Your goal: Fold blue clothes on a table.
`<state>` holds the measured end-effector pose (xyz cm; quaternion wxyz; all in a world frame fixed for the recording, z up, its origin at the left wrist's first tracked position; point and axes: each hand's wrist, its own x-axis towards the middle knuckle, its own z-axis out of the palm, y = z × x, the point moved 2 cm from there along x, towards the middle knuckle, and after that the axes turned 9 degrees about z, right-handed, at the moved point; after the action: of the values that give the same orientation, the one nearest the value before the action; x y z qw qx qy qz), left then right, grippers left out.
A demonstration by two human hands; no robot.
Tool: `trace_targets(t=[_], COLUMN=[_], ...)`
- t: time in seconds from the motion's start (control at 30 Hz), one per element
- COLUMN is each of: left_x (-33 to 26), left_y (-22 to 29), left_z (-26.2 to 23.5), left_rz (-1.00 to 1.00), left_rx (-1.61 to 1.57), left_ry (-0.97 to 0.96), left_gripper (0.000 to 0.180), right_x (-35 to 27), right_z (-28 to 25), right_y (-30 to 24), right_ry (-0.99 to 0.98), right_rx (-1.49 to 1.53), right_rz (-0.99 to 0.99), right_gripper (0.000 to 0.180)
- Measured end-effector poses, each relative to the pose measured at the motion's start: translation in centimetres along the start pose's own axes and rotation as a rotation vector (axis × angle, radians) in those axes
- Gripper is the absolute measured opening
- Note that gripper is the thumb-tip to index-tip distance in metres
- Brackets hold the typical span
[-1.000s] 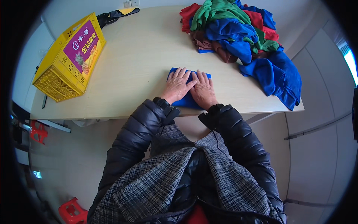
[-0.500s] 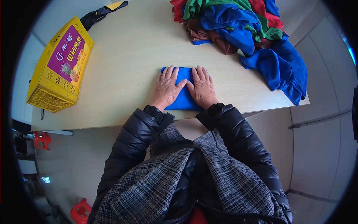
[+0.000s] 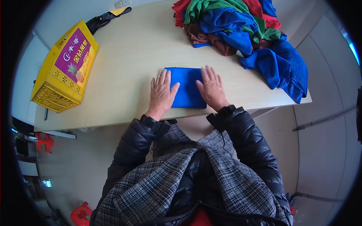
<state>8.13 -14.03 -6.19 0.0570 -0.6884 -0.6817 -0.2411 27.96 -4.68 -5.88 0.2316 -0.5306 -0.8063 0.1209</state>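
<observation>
A blue cloth (image 3: pixel 186 90), folded into a neat flat rectangle, lies at the table's near edge in front of me. My left hand (image 3: pixel 162 92) rests at its left side, fingers stretched out and flat, the thumb over the cloth. On the right side my right hand (image 3: pixel 212 88) is spread, its fingers along the cloth's edge and its fingertips slightly blurred. Neither hand grips anything. A heap of loose cloths (image 3: pixel 230 22) in blue, green, red and brown lies at the far right, with one crumpled blue cloth (image 3: pixel 283 69) trailing toards the table's right corner.
A yellow plastic crate (image 3: pixel 62 90) with a purple printed panel stands at the table's left end. Behind it lies a black and yellow strap-like item (image 3: pixel 107 19). Below the pale wooden table (image 3: pixel 124 67) are red stools (image 3: pixel 44 143) at the left. White cabinets (image 3: pixel 324 75) line the right.
Both hands have slid outward from the middle of the folded blue cloth to its two sides, uncovering more of it. The view has shifted slightly.
</observation>
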Motion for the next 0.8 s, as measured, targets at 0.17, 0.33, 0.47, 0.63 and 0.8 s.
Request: trace_targets(t=[0.17,0.33,0.47,0.63,0.8], left_x=[-3.2,-3.2,-3.1,-2.5,-1.4], left_y=[5.2,4.8,3.9,0.9,-3.7], left_z=[0.2,0.8,0.9,-0.6,-3.2], left_rz=[0.152,0.16,0.186,0.276,0.25], left_rx=[0.084,0.097,0.101,0.117,0.159], left_ry=[0.001,-0.024,-0.044,-0.114,-0.173], left_gripper=[0.073,0.073,0.072,0.069,0.062], right_x=[1.7,3.2,3.5,2.5,-0.4], right_z=[1.7,3.1,3.3,1.7,-1.7], right_y=[-3.3,-3.3,-3.2,-3.2,-4.0], right_ry=[-0.14,-0.156,-0.133,-0.23,-0.48], right_rx=[-0.046,-0.123,-0.143,-0.142,-0.173], right_rz=[-0.37,-0.34,-0.281,-0.17,-0.098], right_gripper=[0.061,0.06,0.061,0.063,0.061])
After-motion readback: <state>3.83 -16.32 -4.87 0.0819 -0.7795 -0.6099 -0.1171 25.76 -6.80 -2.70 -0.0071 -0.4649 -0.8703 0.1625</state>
